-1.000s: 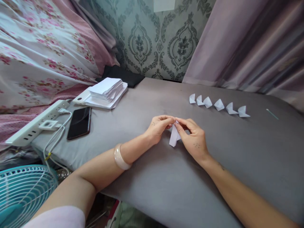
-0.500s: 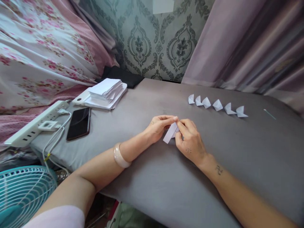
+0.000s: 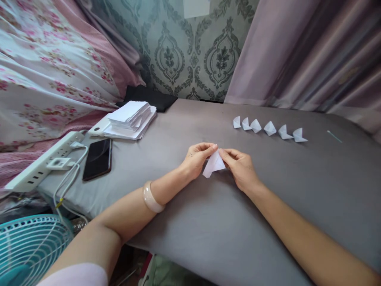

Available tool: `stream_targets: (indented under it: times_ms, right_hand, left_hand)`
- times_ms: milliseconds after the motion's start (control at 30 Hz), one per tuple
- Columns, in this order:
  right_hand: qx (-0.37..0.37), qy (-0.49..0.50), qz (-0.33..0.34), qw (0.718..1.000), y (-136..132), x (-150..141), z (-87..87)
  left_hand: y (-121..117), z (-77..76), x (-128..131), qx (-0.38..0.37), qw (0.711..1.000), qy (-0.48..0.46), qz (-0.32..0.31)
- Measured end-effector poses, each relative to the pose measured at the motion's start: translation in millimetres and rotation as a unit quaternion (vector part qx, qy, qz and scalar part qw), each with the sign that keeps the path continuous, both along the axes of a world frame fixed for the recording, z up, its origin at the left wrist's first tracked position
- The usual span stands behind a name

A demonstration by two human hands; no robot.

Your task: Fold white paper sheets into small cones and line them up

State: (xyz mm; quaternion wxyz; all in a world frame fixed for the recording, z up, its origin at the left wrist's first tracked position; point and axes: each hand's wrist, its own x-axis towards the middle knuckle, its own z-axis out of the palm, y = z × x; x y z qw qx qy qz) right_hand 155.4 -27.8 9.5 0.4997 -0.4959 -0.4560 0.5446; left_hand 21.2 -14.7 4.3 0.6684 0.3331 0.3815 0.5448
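Note:
A small folded white sheet of paper (image 3: 214,163) is held between both hands, a little above the grey surface. My left hand (image 3: 198,159) pinches its upper left edge between thumb and fingers. On the other side, my right hand (image 3: 238,165) grips the upper right edge, thumb on top. The paper spreads to a wider lower edge, with one narrow end pointing down to the left. Beyond the hands, several folded white paper pieces (image 3: 270,128) stand in a slanting row. At the far left lies a stack of white paper (image 3: 131,119).
A black phone (image 3: 97,159) lies near a white power strip (image 3: 47,159) with plugged cables. A cotton swab (image 3: 334,136) rests at the far right. Black cloth (image 3: 151,97) lies behind the paper stack. Below the edge at left stands a teal fan (image 3: 32,246).
My right hand has turned and shifted its hold from the paper's front to its right edge. The paper now shows a wider, triangular face. The view has shifted slightly.

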Motion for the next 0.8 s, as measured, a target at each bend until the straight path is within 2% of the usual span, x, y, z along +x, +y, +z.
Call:
stream_targets:
  times_ms: [167, 367, 600, 667, 800]
  right_hand:
    - [0.058, -0.086, -0.004, 0.995, 4, 1, -4.4]
    - [0.078, -0.121, 0.03, 0.989, 8, 7, -7.2]
    - [-0.01, -0.049, 0.061, 0.997, 2, 3, 7.0]
    - [-0.013, -0.05, 0.062, 0.997, 2, 4, 7.7]
    - [0.001, -0.075, 0.057, 0.996, 4, 7, 3.7]
  left_hand:
    - [-3, -0.1, 1, 0.011, 0.999, 0.043, 0.013]
    - [-1, 3.4, -4, 0.033, 0.995, 0.084, -0.032]
    - [1, 2.4, -1, 0.057, 0.991, 0.116, 0.029]
    - [1, 1.9, 0, 0.056, 0.99, 0.123, 0.041]
    - [2, 1.6, -2, 0.041, 0.989, 0.14, 0.013]
